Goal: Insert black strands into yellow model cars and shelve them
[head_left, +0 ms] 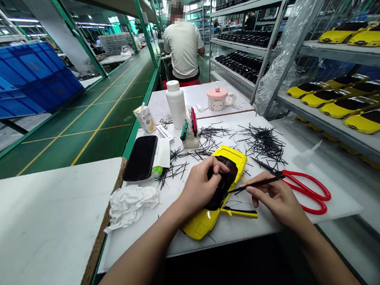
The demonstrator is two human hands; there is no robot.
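Note:
A yellow model car (202, 224) with a black roof lies at a slant on the white work surface. Its door (242, 213) on the right side stands open. My left hand (201, 181) rests over the roof, its fingers curled together; whatever may be between them is hidden. Black tweezers (262, 182) are pinched in my right hand (278, 201), their tips at the car's side by the door opening. Beyond my right hand lie red-handled scissors (320, 196). Thin black strips (265, 142) are strewn behind the car, several of them in a dense pile.
Left of the car are a black phone (140, 158) and crumpled tissue (133, 204). A white bottle (176, 106), a pen holder (190, 141), a drink carton (144, 118) and a pink-lidded mug (217, 99) stand farther back. Shelves (338, 115) hold yellow cars. A person (183, 48) sits ahead.

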